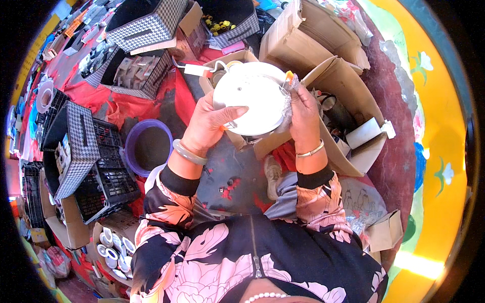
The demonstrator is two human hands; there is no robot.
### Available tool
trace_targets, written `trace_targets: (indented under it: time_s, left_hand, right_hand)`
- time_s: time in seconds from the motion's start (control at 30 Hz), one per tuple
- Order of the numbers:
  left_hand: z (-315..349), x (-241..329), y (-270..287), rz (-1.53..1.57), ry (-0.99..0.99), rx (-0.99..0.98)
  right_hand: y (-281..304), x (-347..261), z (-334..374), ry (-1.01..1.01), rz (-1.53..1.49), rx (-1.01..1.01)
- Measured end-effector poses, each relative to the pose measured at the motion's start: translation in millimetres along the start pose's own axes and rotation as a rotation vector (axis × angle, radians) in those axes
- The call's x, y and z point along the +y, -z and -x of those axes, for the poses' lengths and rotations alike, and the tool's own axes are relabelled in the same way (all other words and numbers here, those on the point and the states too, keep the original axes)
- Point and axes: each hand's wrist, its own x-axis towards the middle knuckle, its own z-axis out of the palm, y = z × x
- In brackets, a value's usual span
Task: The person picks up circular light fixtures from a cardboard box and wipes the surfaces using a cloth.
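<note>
"Several round white pieces (111, 252) lie heaped low on the left. What comes next along?"

"A black crate (118, 177), then an open purple bucket (130, 146) just beside it. Further right, a small white block (196, 70) with a cable shows by the upper left of the white disc (255, 96)."

"And where's that disc?"

"Up in front of the person's chest, between both hands, off the floor. The left hand (208, 118) grips its lower left edge, thumb laid flat across the face. I can't see what the fingers behind it do."

"The other one?"

"At the disc's right edge, the right hand (304, 111) is closed, pinching a grey fuzzy wad (295, 84) against the rim. A small orange tip (289, 76) pokes up there; what it belongs to, I can't tell."

"Beyond that?"

"An open cardboard box (371, 156) with a white cylinder (364, 134) in it, then a yellow wall (449, 136)."
</note>
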Motion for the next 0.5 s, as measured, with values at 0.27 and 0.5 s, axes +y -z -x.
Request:
trace_targets:
  time_s: [0.27,0.5]
  left_hand:
    - [4,-7,0,0.060,-0.018,0.035]
    - [3,-2,6,0.082,-0.036,0.114]
  right_hand:
    - [8,-7,-1,0.108,0.152,-0.091]
    - [35,-9,-7,-0.109,0.199,-0.383]
